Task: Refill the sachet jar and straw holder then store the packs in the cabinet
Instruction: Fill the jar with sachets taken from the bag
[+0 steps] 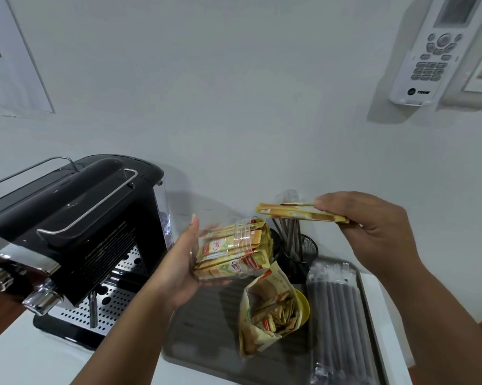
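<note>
Forearms both reach in from the bottom edge over the worktop (pixel 34 354). My left hand (pixel 178 262) is palm up, fingers curled round the clear jar (pixel 234 250), which lies tilted on its side in my grip, mouth toward the right, packed with yellow sachets. My right hand (pixel 373 226) is raised higher, wrist bent, thumb on top and fingers under, pinching a small stack of sachets (pixel 298 212) held flat, just right of and above the jar mouth, not touching it. Below, on the grey tray (pixel 206 329), the opened sachet pack (pixel 267 309) stands slumped, leaning on a yellow cup (pixel 303 307). Black mesh straw holder (pixel 301 254) with dark straws sits behind it. Straw pack (pixel 339 323) lies along the tray's right side. Coffee machine (pixel 76 232) at left.
</note>
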Demonstrator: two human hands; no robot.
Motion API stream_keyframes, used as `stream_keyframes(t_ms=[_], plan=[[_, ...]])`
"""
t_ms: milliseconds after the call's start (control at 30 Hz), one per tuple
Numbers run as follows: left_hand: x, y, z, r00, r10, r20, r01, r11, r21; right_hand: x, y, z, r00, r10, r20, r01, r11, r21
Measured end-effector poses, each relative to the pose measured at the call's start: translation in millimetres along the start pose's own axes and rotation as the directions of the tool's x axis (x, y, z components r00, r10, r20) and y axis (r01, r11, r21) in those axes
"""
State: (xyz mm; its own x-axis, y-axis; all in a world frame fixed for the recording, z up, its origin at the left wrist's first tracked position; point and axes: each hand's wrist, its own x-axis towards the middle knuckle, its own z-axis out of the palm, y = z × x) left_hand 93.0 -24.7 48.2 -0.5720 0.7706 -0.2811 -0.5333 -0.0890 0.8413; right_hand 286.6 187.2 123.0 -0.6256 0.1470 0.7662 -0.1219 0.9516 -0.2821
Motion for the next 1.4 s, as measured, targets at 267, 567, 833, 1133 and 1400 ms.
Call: stream_keyframes(t_ms=[267,567,833,1133,1400], plan=[[2,5,3,1.000,0.009,-0.003,-0.009,1.000,0.005,10,-3,-10,0.953,-0.246,0.177,0.284,0.927,-0.245],[1,5,4,1.000,0.004,-0.003,-0.004,1.000,0.002,19,-5,-14,0.932,-0.289,0.219,0.346,0.890,-0.298],[1,4,8,1.000,0.013,-0.012,-0.013,0.999,0.029,20,-22,-3,0.888,-0.405,0.217,0.455,0.840,-0.294],[2,3,10,1.000,0.010,-0.005,-0.010,1.000,0.023,6,-20,4,0.893,-0.442,0.086,0.448,0.854,-0.265],[2,3,11,1.000,0.026,-0.014,-0.025,0.999,0.039,-1,-16,7,0.852,-0.521,0.046,0.507,0.801,-0.317]])
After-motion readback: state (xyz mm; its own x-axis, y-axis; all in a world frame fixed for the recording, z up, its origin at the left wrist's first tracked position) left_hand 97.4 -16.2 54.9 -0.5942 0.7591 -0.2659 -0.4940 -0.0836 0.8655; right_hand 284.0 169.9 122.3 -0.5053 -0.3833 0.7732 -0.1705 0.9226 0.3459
